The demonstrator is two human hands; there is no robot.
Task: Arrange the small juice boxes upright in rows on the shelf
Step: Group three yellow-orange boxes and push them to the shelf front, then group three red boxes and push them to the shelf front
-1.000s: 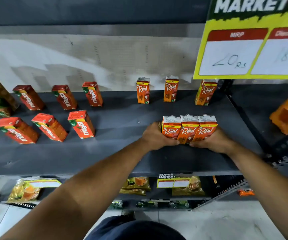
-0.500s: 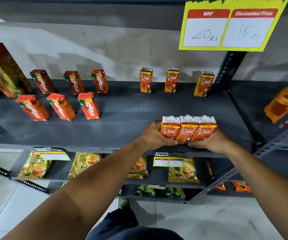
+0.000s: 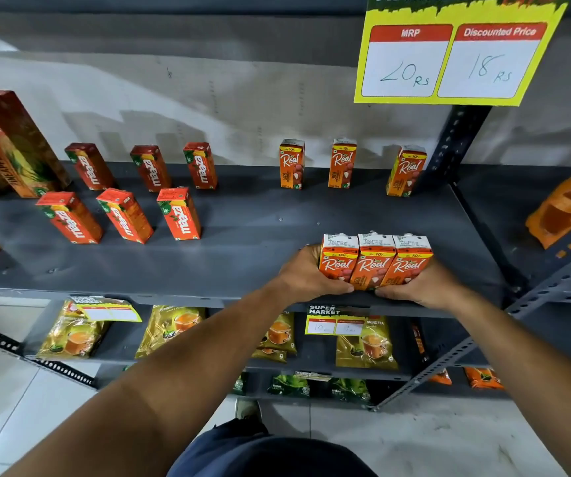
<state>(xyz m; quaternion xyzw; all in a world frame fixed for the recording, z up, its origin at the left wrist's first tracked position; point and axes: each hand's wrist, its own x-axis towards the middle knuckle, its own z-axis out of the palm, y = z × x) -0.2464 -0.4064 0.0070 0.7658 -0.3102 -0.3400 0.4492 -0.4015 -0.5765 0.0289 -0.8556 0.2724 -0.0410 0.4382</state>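
Note:
Three small orange Real juice boxes (image 3: 375,259) stand pressed side by side near the front edge of the grey shelf (image 3: 249,249). My left hand (image 3: 306,275) clasps the left end of this trio and my right hand (image 3: 421,287) clasps the right end, so the boxes are squeezed between both hands. Three more Real boxes stand upright and spaced apart along the shelf's back: one (image 3: 291,164), a second (image 3: 342,163) and a third (image 3: 406,170). Several red Maaza boxes (image 3: 178,213) stand in two rows on the shelf's left half.
Large Real cartons (image 3: 9,142) stand at the far left. A yellow price sign (image 3: 456,60) hangs above the right side. A perforated upright post (image 3: 456,146) ends the shelf on the right, with an orange object (image 3: 566,208) beyond it. Tea packets (image 3: 170,330) fill the lower shelves.
The camera view has tilted and shifted a little, so the price sign and shelf sit differently in frame. Both hands still hold the three Real boxes at the same spot on the shelf.

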